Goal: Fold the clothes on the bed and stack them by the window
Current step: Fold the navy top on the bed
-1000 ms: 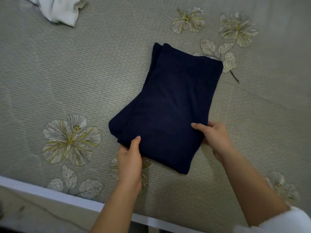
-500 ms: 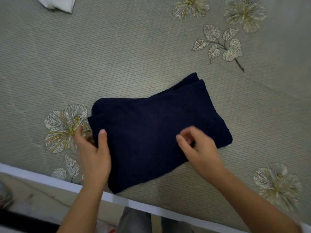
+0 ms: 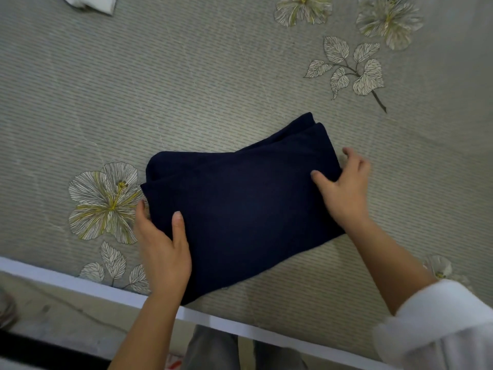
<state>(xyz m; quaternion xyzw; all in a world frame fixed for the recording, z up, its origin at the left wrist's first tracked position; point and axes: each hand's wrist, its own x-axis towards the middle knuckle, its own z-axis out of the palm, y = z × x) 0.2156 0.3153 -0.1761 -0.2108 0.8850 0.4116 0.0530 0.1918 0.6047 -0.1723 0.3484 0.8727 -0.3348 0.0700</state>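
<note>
Bed [image 3: 213,76], grey flower-print cover: folded navy garment [image 3: 240,209] near front edge, white cloth [image 3: 90,2] far-left.

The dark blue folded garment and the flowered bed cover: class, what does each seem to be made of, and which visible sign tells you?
The dark blue folded garment looks like soft matte fabric, perhaps knit: its folds are rounded and thick, without shine. The flowered bed cover looks like a woven mat, fibre unclear: fine ribbed rows, faint sheen, printed flowers.

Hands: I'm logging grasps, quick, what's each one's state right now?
Left hand: grips the folded navy garment at its left edge, thumb on top.
Right hand: grips the garment's right edge, thumb on top.
</note>
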